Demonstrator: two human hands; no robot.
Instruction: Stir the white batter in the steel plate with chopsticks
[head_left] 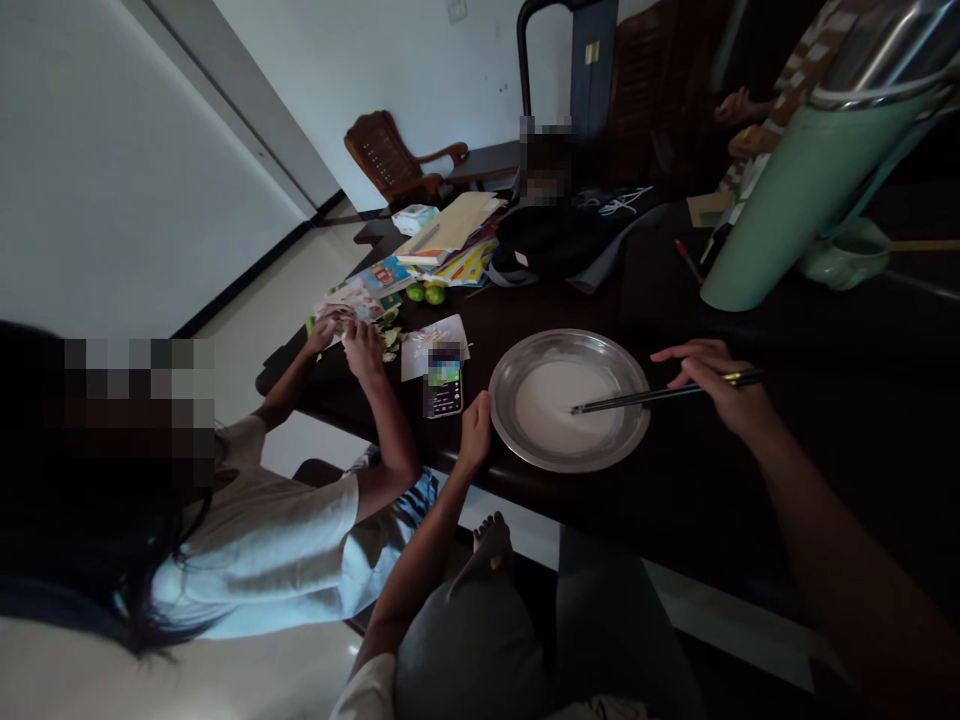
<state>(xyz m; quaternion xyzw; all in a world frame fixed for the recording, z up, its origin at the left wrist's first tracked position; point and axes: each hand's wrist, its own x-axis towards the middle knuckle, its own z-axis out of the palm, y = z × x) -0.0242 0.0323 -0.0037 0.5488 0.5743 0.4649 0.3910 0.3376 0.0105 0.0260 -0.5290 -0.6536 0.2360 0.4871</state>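
Note:
A round metal plate holding white liquid or batter sits on the dark table in front of me. My right hand grips a pair of dark chopsticks, whose tips reach into the white contents. My left hand rests against the plate's left rim at the table edge, fingers together and nothing in it that I can see. A phone with a lit screen lies just left of that hand.
A person in a white shirt sits at my left, handling leaves. Two limes, stacked books, a dark bag, a green flask and a green cup stand farther back. Another person sits at the far end.

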